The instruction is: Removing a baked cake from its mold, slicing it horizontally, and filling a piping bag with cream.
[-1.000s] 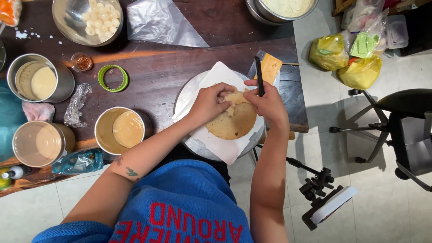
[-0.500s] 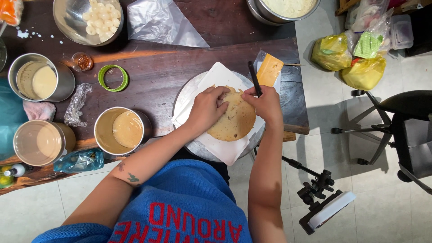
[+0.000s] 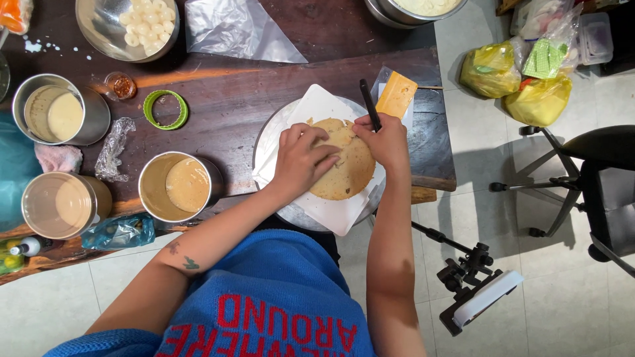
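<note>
On a dark wooden table (image 3: 264,99), near its edge closest to the person, a round tan cake layer (image 3: 347,170) lies on white paper (image 3: 317,109) over a grey turntable (image 3: 297,213). The left hand (image 3: 301,158) rests flat on the cake's nine o'clock side, fingers spread, gripping nothing. The right hand (image 3: 387,140) sits at the cake's two o'clock edge, curled around a black-handled tool (image 3: 369,104) whose handle points toward twelve o'clock; its blade is hidden.

Just beside the tool at one o'clock lies a yellow scraper (image 3: 397,94). At nine o'clock from the cake stands a metal tin of beige batter (image 3: 177,186); two more tins (image 3: 56,116) (image 3: 59,205) stand farther that way. A green ring (image 3: 166,109) and a small jar of red flakes (image 3: 122,85) sit at ten o'clock, and a steel bowl of pale balls (image 3: 129,26) at eleven. A clear plastic bag (image 3: 231,30) lies at twelve.

Pale floor tiles (image 3: 549,277) surround the table. At three o'clock stands a black office chair (image 3: 595,172), at five a camera mount (image 3: 473,291), and at one o'clock yellow bags (image 3: 522,76).
</note>
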